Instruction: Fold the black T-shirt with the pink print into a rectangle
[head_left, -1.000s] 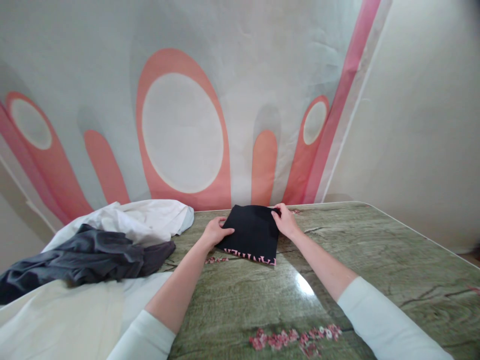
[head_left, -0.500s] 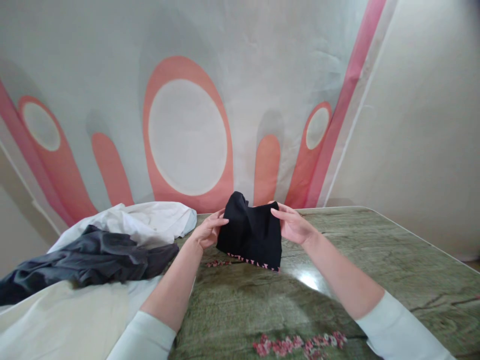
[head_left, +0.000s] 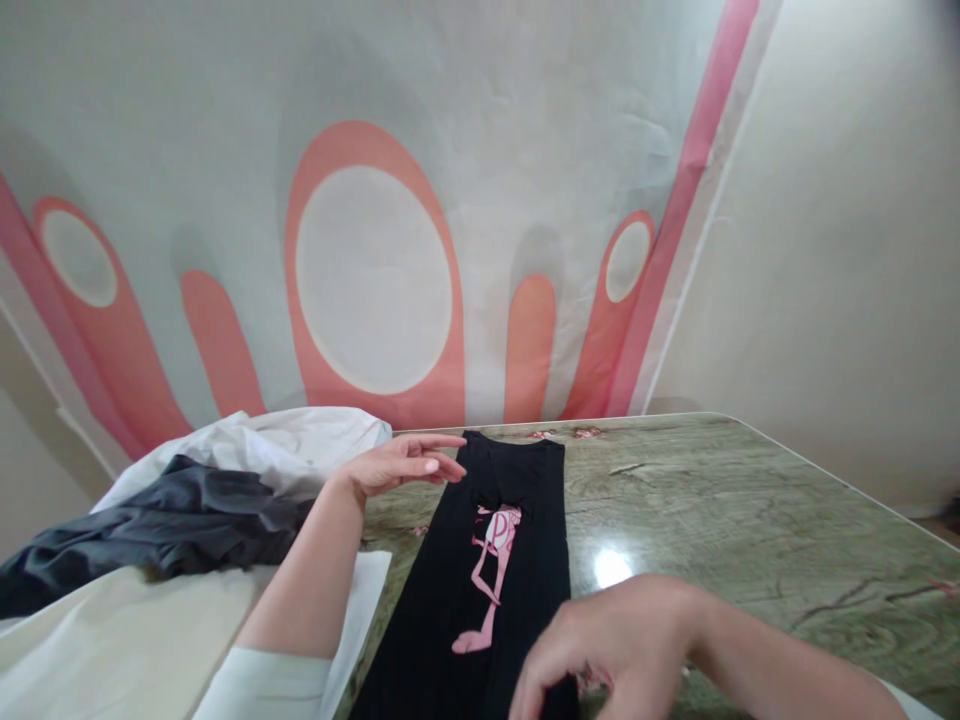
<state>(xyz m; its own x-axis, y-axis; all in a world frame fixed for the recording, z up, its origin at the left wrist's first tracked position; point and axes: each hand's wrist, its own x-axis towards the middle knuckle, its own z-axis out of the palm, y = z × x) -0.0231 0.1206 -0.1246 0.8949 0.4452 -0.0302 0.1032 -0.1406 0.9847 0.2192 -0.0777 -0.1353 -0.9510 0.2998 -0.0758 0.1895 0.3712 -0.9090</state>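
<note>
A black T-shirt (head_left: 439, 600), folded into a long strip, lies on the table from the far edge toward me. It carries a pink cartoon figure and lettering; its near end runs out of view. My left hand (head_left: 409, 463) is open beside the shirt's far left corner, fingers stretched out over its edge and gripping nothing. Low on the right, my right hand (head_left: 600, 640) hovers over the shirt's near right side. Its fingers bend downward with a gap between thumb and forefinger, nothing visible between them, and the fingertips are partly cut off by the frame.
On the left is a heap of clothes: a white garment (head_left: 300, 440), a dark grey one (head_left: 210, 515) and a cream one (head_left: 127, 640). The wood-patterned table (head_left: 750, 520) extends to the right. Behind it hangs a grey backdrop (head_left: 525, 130) with coral shapes.
Both hands have let go of the black T-shirt's raised end, which now lies flat. My right hand has come down and nearer; my left hand has opened and stayed near the far end.
</note>
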